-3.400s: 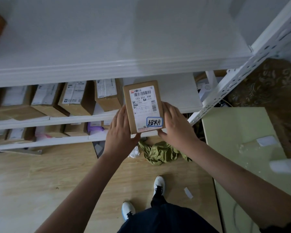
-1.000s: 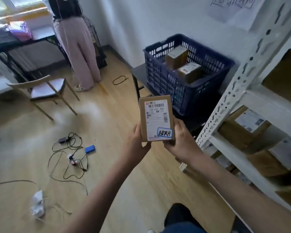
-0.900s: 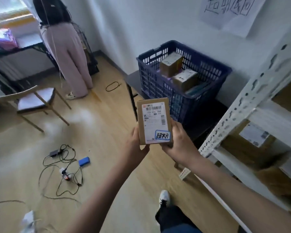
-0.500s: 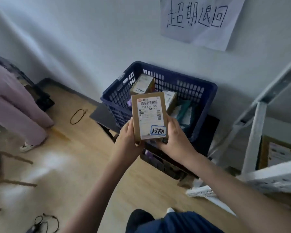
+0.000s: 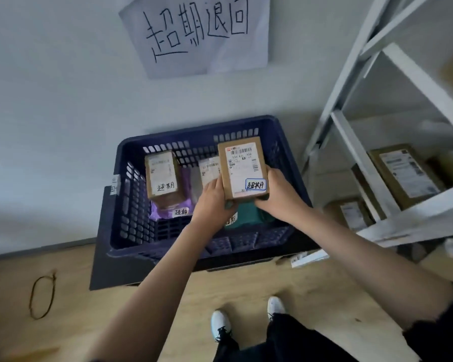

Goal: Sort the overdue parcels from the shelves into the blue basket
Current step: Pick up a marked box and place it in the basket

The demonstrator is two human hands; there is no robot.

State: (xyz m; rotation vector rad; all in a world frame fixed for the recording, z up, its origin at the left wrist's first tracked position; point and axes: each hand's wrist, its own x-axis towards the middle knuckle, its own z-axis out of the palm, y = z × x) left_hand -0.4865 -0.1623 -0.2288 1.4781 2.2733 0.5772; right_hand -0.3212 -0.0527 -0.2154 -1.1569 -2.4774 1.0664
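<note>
— How were the arms placed?
— Both reached forward and down, forearms bare and converging.
— And the hands?
— The left hand [image 5: 211, 202] gripped the lower left edge of a cardboard parcel [image 5: 242, 167], thumb underneath. The right hand [image 5: 279, 195] clasped the lower right corner, fingers curled behind it.

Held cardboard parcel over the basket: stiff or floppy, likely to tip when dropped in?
Probably stiff: the cardboard parcel keeps flat faces and straight edges, gripped only at its lower end by the left hand and right hand. Seemingly light. Landing on the uneven parcels in the blue basket, it may tilt.
</note>
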